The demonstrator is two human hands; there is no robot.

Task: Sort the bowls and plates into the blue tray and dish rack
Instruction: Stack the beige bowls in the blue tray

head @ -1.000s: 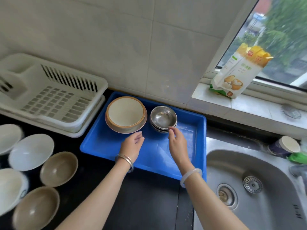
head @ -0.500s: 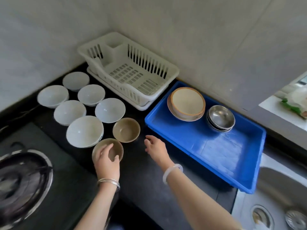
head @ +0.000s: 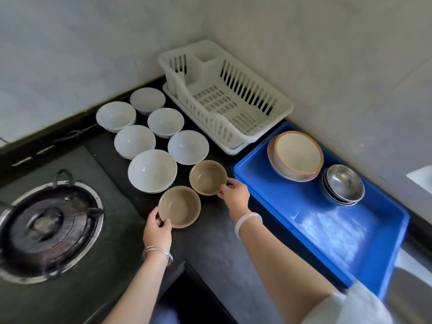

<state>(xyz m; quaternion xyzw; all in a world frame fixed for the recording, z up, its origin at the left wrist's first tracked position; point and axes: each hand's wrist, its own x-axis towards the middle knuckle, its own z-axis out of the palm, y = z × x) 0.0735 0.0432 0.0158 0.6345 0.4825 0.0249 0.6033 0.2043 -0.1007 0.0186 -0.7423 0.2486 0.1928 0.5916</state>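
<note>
My left hand (head: 157, 226) pinches the near-left rim of the nearer brown bowl (head: 179, 206), and my right hand (head: 235, 195) grips the right rim of the farther brown bowl (head: 207, 177), both resting on the dark tabletop (head: 210, 249) just left of the blue tray (head: 327, 230). Six white bowls (head: 152, 170) crowd close on the far left, and the white dish rack (head: 224, 97) beyond stands empty. Lifting by thin rim pinches, I judge either bowl could tip and slip, or knock the large white one beside them.
</note>
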